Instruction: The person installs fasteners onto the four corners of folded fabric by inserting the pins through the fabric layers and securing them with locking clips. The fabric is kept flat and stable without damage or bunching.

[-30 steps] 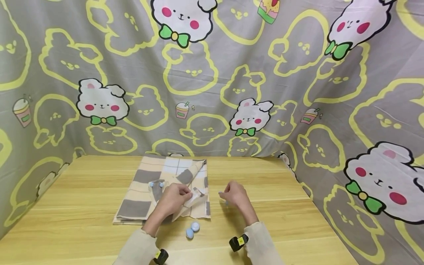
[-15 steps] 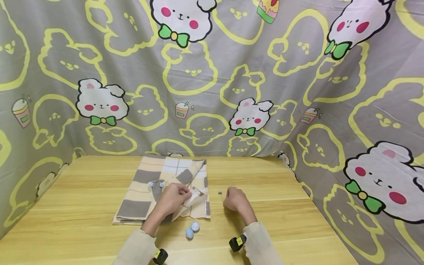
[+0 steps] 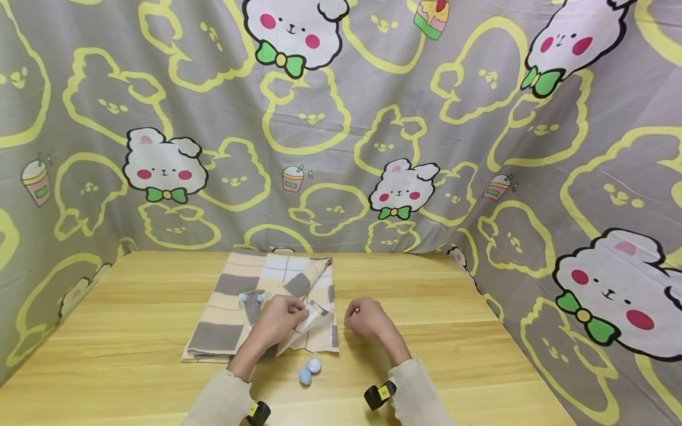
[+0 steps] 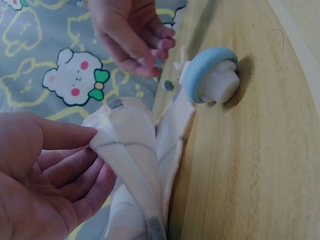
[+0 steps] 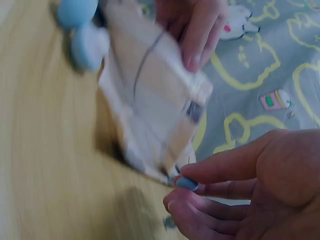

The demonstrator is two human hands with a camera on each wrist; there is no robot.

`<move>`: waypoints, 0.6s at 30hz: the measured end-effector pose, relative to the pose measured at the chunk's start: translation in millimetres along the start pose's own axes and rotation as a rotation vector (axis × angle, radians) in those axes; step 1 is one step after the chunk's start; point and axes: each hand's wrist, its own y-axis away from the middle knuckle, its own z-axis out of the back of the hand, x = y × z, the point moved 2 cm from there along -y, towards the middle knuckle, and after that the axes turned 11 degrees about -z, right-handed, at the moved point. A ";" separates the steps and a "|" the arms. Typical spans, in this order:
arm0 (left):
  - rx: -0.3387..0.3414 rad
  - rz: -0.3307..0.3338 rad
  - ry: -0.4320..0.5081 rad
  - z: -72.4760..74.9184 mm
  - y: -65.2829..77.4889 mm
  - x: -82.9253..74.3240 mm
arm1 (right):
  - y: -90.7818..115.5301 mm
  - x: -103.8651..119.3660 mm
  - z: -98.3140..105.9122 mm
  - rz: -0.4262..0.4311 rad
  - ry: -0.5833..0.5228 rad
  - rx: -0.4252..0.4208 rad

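Note:
My left hand (image 3: 279,319) pinches a corner of a folded plaid cloth (image 3: 224,284) between thumb and fingers, lifting it. In the left wrist view, the raised plaid fabric (image 4: 125,135) bulges beyond the fingertips. Just right of the cloth is my right hand (image 3: 367,318), its thumb and fingers pinching a small blue button-like piece (image 5: 186,184). A thin dark line like a pin shows beside that piece. Two blue-and-white mushroom-shaped clips (image 3: 314,365) lie in front of the cloth; one clip (image 4: 212,75) shows its ribbed blue cap and white base.
Two small blue pieces (image 3: 260,297) sit on a grey part of the cloth, left of my left hand. A tiny greyish-blue piece (image 5: 170,222) lies on the wooden table (image 3: 426,331) near my right hand. A patterned curtain (image 3: 330,130) closes the back and sides.
My right hand has drawn back a little, then moved left toward the cloth. The tiny grey piece seen beside it half a second ago is now hidden in the head view. My left hand stays put.

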 end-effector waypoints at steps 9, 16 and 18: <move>-0.005 -0.019 0.004 -0.2 0.1 -0.8 | 4.6 15.0 -17.5 0.022 -0.146 0.165; 0.015 -0.020 0.007 -2.6 -0.9 0.7 | 6.8 19.5 -24.4 0.015 -0.244 0.219; 0.016 -0.022 0.007 -3.0 -1.1 0.7 | 7.1 20.0 -25.3 0.015 -0.262 0.224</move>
